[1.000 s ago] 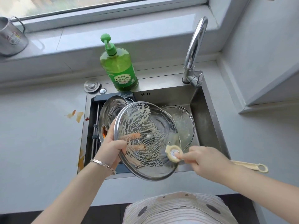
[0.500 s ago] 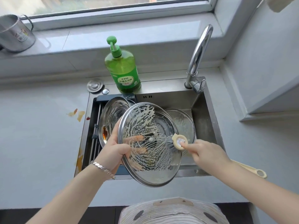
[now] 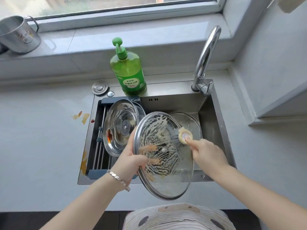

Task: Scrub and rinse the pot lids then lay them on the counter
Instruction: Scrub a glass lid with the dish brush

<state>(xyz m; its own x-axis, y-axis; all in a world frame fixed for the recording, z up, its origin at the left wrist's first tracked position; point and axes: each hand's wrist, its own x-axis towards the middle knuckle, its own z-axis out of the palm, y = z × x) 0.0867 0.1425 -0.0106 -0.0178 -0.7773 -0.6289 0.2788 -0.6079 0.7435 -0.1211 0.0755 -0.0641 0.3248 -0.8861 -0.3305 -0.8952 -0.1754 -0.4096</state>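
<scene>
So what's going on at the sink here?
A person is washing pot lids. The left hand holds a soapy glass lid over the sink while the right hand scrubs it with a brush. A steel lid and a second glass lid wait in the sink; none is on the counter yet.

The only real text is on the green dish soap bottle, just above the middle of the frame at the back edge of the sink. Its green label has a white band with big Chinese characters that look like 柠檬洗洁精, though the picture's a bit soft so I wouldn't swear to every stroke. There's a smaller line of print above that band and a little red strip below it, both too tiny to make out, and the metal mug in the upper left corner has some colored print on its side that's just a blur.
</scene>
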